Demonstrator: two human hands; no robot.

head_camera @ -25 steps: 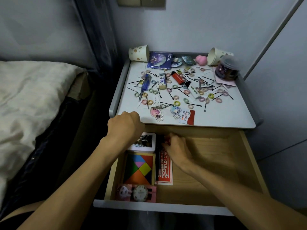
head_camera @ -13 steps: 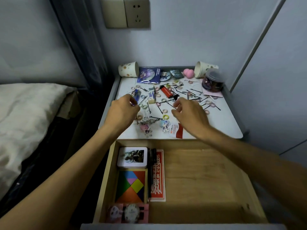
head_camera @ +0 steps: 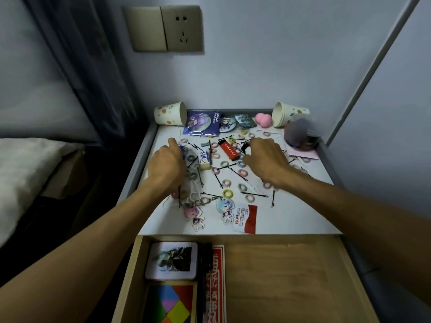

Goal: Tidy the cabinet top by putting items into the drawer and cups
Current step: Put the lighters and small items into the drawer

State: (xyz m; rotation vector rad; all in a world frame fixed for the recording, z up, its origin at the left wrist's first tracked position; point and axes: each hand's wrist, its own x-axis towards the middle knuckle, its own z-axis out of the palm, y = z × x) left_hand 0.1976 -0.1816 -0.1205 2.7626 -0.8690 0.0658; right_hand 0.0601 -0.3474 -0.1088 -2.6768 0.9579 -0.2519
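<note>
The white cabinet top [head_camera: 293, 217] is strewn with several small hair ties [head_camera: 227, 194] and black hairpins [head_camera: 255, 195]. Two paper cups lie on their sides at the back, one left [head_camera: 169, 116] and one right [head_camera: 290, 116]. My left hand [head_camera: 166, 165] curls over a blue craft knife [head_camera: 183, 149] near the left rim. My right hand [head_camera: 264, 160] pinches a small black item [head_camera: 245, 147] beside a red lighter [head_camera: 229, 150]. The wooden drawer [head_camera: 279, 287] stands pulled open below.
Badges [head_camera: 203, 123], a pink sponge [head_camera: 263, 118] and a blurred jar [head_camera: 300, 136] sit at the back. An eraser [head_camera: 205, 160], two keychain figures [head_camera: 225, 209] and a red-white card [head_camera: 246, 219] lie nearer. The drawer holds a white tin [head_camera: 171, 261], a tangram [head_camera: 170, 304] and a red packet [head_camera: 217, 287]. A bed is on the left.
Both hands left the drawer and reached onto the cabinet top. The left closed on the blue knife, and the right moved back to the black item by the lighter.
</note>
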